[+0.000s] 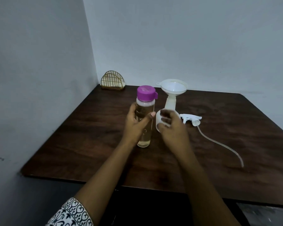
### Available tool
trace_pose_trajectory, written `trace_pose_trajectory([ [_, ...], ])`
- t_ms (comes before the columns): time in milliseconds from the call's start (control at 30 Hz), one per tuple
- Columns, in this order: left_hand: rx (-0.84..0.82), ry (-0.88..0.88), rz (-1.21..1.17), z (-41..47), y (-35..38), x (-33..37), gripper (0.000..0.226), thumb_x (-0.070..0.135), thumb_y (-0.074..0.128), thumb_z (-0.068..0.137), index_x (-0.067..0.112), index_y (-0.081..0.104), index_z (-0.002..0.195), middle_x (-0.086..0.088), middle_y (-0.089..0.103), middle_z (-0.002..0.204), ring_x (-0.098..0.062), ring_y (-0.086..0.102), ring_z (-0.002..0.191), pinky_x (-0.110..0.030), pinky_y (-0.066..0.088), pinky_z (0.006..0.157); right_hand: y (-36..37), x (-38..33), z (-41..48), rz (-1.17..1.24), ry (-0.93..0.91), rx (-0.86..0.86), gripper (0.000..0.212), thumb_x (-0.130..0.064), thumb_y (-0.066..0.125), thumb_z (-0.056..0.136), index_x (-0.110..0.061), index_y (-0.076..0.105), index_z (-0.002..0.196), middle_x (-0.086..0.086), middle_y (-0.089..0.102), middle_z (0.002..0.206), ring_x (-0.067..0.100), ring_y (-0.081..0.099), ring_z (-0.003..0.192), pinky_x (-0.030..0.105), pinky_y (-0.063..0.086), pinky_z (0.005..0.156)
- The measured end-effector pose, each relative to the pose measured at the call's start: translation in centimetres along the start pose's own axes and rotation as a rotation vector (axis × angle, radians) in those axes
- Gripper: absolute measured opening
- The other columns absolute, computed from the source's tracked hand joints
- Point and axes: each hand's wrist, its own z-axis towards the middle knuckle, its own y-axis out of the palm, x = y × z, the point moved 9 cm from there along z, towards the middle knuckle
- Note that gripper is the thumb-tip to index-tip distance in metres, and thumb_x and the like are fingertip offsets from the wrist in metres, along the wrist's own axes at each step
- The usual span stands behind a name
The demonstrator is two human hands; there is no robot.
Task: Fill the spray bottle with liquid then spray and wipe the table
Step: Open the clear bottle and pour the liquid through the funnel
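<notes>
A clear bottle (145, 110) with a purple cap (146, 93) stands upright on the dark wooden table (95, 141), holding pale liquid. My left hand (136, 126) grips its body. The white spray bottle (169, 103) stands just to the right with a white funnel (173, 86) seated in its neck. My right hand (170, 126) hovers in front of the spray bottle's lower body, fingers loosely curled and blurred; whether it touches the bottle is unclear. The detached white trigger head (190, 119) lies on the table to the right, its long dip tube (219, 144) trailing toward me.
A gold wire napkin holder (113, 80) with napkins sits in the far left corner against the walls. The table meets grey walls at the left and back. Its near edge runs across the lower part of the view.
</notes>
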Motion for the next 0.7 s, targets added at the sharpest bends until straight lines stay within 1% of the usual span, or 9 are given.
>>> trace_pose_trajectory([
  [67, 0.046, 0.026, -0.028, -0.1, 0.0, 0.1, 0.045, 0.010, 0.072, 0.079, 0.023, 0.052, 0.117, 0.003, 0.066, 0.103, -0.007, 0.067, 0.093, -0.022, 0.055, 0.075, -1.9, -4.3, 0.7, 0.133, -0.122, 0.058, 0.042, -0.011, 0.061, 0.087, -0.017, 0.052, 0.128, -0.004, 0.058, 0.123, -0.006, 0.055, 0.099, 0.005, 0.043, 0.084],
  [100, 0.079, 0.043, -0.025, -0.2, 0.1, 0.2, 0.045, 0.014, 0.074, 0.076, 0.027, 0.054, 0.115, 0.003, 0.067, 0.102, -0.009, 0.067, 0.094, -0.024, 0.056, 0.076, -1.8, -6.3, 1.3, 0.175, -0.182, 0.023, 0.047, -0.016, 0.065, 0.086, -0.018, 0.050, 0.130, -0.005, 0.057, 0.126, -0.006, 0.055, 0.105, 0.006, 0.043, 0.089],
  [200, 0.213, 0.092, 0.040, -0.7, 0.4, 0.9, 0.042, 0.012, 0.072, 0.078, 0.038, 0.055, 0.105, 0.011, 0.069, 0.095, 0.001, 0.066, 0.088, -0.017, 0.052, 0.072, 1.1, -7.8, 3.1, 0.113, -0.176, -0.111, 0.066, -0.033, 0.074, 0.077, -0.021, 0.044, 0.135, -0.002, 0.052, 0.133, 0.010, 0.050, 0.121, 0.027, 0.044, 0.102],
  [267, 0.295, 0.104, 0.074, -0.9, 0.4, 1.0, 0.039, 0.013, 0.065, 0.083, 0.032, 0.055, 0.116, 0.013, 0.067, 0.100, 0.003, 0.064, 0.084, -0.019, 0.050, 0.076, 2.4, -7.3, 3.8, 0.038, -0.168, -0.055, 0.059, -0.034, 0.077, 0.074, -0.021, 0.051, 0.125, -0.003, 0.056, 0.120, 0.013, 0.053, 0.111, 0.031, 0.048, 0.097],
  [333, 0.313, 0.095, 0.026, -0.9, 0.6, 1.1, 0.045, 0.023, 0.061, 0.081, 0.019, 0.052, 0.125, 0.006, 0.066, 0.103, 0.005, 0.061, 0.081, -0.020, 0.048, 0.079, 2.6, -7.2, 3.8, 0.004, -0.226, 0.074, 0.046, -0.028, 0.077, 0.075, -0.017, 0.054, 0.114, -0.004, 0.057, 0.109, 0.010, 0.052, 0.100, 0.024, 0.048, 0.088],
  [400, 0.309, 0.109, 0.007, -0.7, 0.5, 1.0, 0.056, 0.037, 0.058, 0.070, 0.016, 0.053, 0.122, 0.013, 0.064, 0.094, 0.010, 0.062, 0.078, -0.011, 0.047, 0.073, 2.5, -7.3, 4.0, -0.011, -0.280, 0.163, 0.039, -0.022, 0.076, 0.075, -0.016, 0.057, 0.109, -0.002, 0.060, 0.105, 0.008, 0.052, 0.094, 0.016, 0.045, 0.079],
  [433, 0.301, 0.121, 0.038, -0.5, 0.4, 1.0, 0.056, 0.033, 0.059, 0.069, 0.011, 0.056, 0.121, 0.016, 0.064, 0.090, 0.010, 0.062, 0.078, -0.009, 0.047, 0.070, 2.4, -7.3, 4.1, -0.007, -0.291, 0.165, 0.038, -0.020, 0.075, 0.074, -0.016, 0.057, 0.108, -0.003, 0.061, 0.103, 0.008, 0.052, 0.093, 0.014, 0.044, 0.077],
  [600, 0.172, 0.111, 0.100, 0.7, 0.0, 0.1, 0.045, 0.012, 0.073, 0.063, 0.023, 0.059, 0.104, 0.006, 0.070, 0.091, -0.005, 0.068, 0.086, -0.022, 0.053, 0.076, 2.8, -6.8, 5.4, 0.076, -0.226, -0.090, 0.036, -0.019, 0.077, 0.073, -0.026, 0.058, 0.103, -0.007, 0.061, 0.103, 0.015, 0.058, 0.101, 0.034, 0.054, 0.087],
  [700, 0.141, 0.119, 0.078, 0.8, 0.1, 0.1, 0.045, 0.023, 0.075, 0.062, 0.025, 0.060, 0.104, 0.001, 0.071, 0.092, -0.011, 0.070, 0.088, -0.025, 0.055, 0.077, 3.3, -6.6, 5.5, 0.168, -0.160, -0.377, 0.044, -0.015, 0.077, 0.074, -0.024, 0.057, 0.111, -0.010, 0.059, 0.104, 0.012, 0.059, 0.103, 0.030, 0.055, 0.089],
])
